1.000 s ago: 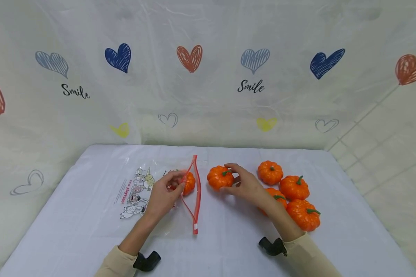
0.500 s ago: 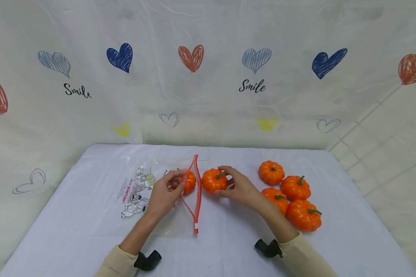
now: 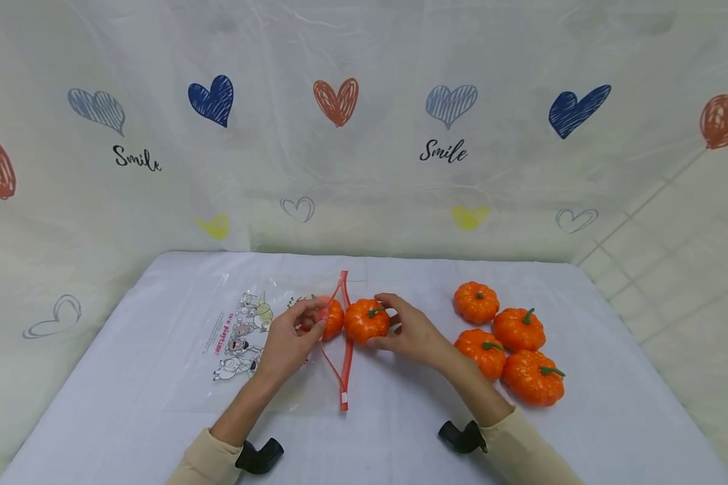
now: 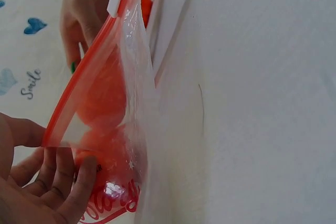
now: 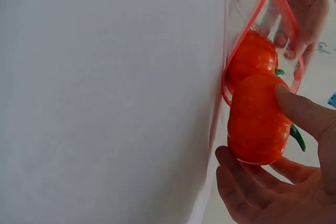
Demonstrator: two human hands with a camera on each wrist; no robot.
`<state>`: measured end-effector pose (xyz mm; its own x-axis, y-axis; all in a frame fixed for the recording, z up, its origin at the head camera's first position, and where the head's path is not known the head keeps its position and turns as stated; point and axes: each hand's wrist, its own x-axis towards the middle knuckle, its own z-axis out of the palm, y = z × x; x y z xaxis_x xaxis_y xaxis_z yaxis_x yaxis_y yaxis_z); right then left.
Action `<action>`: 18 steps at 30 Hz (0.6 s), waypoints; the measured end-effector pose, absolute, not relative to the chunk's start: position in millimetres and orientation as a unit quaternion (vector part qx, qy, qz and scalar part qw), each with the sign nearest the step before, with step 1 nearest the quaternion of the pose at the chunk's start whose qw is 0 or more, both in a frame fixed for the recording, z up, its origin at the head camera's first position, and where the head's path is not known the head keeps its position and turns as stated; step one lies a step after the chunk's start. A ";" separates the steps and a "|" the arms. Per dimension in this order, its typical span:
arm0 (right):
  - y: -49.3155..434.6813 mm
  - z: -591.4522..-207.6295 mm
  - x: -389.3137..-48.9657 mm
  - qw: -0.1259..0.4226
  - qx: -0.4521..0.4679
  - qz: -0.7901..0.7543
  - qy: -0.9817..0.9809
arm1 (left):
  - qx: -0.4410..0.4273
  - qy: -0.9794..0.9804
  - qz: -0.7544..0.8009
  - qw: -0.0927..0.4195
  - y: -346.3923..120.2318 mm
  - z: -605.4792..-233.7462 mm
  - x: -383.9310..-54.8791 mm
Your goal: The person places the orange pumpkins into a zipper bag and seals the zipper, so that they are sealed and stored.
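Note:
My left hand [image 3: 292, 337] pinches the upper edge of a clear zipper bag [image 4: 68, 95] with a red rim, keeping its mouth parted. A small orange pumpkin [image 3: 334, 319] sits inside, just within the opening. Between the thumb and fingers of my right hand [image 3: 414, 331] is a second orange pumpkin [image 5: 258, 121] with a green stem. That pumpkin is right at the bag's mouth, up against the first one in the right wrist view. A white slider [image 4: 115, 2] shows at one end of the red zipper.
Several more orange pumpkins [image 3: 518, 329] stand grouped on the white table [image 3: 400, 431] to the right, beyond my right forearm. Cartoon drawings and lettering cover the flat part of the bag at left. A sheet printed with hearts [image 3: 336, 102] hangs behind the table.
My right hand has carried its pumpkin leftward from beside the bag to the red-rimmed mouth. My left hand has stayed in place, holding the edge.

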<state>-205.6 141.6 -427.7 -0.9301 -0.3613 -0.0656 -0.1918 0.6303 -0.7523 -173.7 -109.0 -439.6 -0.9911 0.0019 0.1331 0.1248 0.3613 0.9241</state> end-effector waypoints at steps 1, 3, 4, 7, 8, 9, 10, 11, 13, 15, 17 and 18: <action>140.9 -427.5 -205.4 0.106 -0.153 -0.401 0.897 | -0.038 -0.823 -0.563 0.054 -109.0 -439.8 -173.9; 139.8 -427.2 -205.2 0.108 -0.148 -0.400 0.898 | -0.038 -0.824 -0.564 0.053 -109.1 -439.8 -174.1; 139.5 -427.0 -205.1 0.109 -0.145 -0.399 0.899 | -0.038 -0.823 -0.564 0.053 -109.0 -439.7 -174.1; 139.0 -426.7 -205.0 0.111 -0.139 -0.396 0.901 | -0.038 -0.824 -0.563 0.052 -109.0 -439.5 -174.0; 139.1 -426.6 -205.1 0.112 -0.136 -0.395 0.902 | -0.039 -0.824 -0.563 0.052 -109.0 -439.5 -174.1; 139.2 -426.6 -205.1 0.112 -0.135 -0.394 0.902 | -0.039 -0.824 -0.562 0.051 -109.0 -439.4 -173.8; 139.2 -426.6 -205.1 0.111 -0.134 -0.392 0.903 | -0.040 -0.824 -0.563 0.051 -108.9 -439.1 -173.5; 139.1 -426.7 -205.2 0.111 -0.134 -0.392 0.903 | -0.040 -0.824 -0.562 0.051 -108.9 -439.0 -173.3; 138.9 -427.1 -205.3 0.108 -0.136 -0.391 0.904 | -0.040 -0.824 -0.562 0.051 -108.9 -439.0 -173.0; 138.3 -427.9 -205.5 0.104 -0.140 -0.394 0.902 | -0.040 -0.824 -0.564 0.051 -108.8 -439.3 -173.0; 137.5 -428.3 -205.6 0.101 -0.145 -0.399 0.900 | -0.041 -0.823 -0.564 0.053 -108.7 -439.8 -173.5; 137.1 -428.5 -205.6 0.098 -0.147 -0.401 0.899 | -0.042 -0.822 -0.565 0.054 -108.6 -439.9 -173.7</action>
<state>-205.6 137.1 -428.5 -0.9375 -0.3432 -0.0583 -0.1859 0.6351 -0.7497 -173.7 -108.6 -439.9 -0.9907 0.0087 0.1356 0.1297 0.3577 0.9248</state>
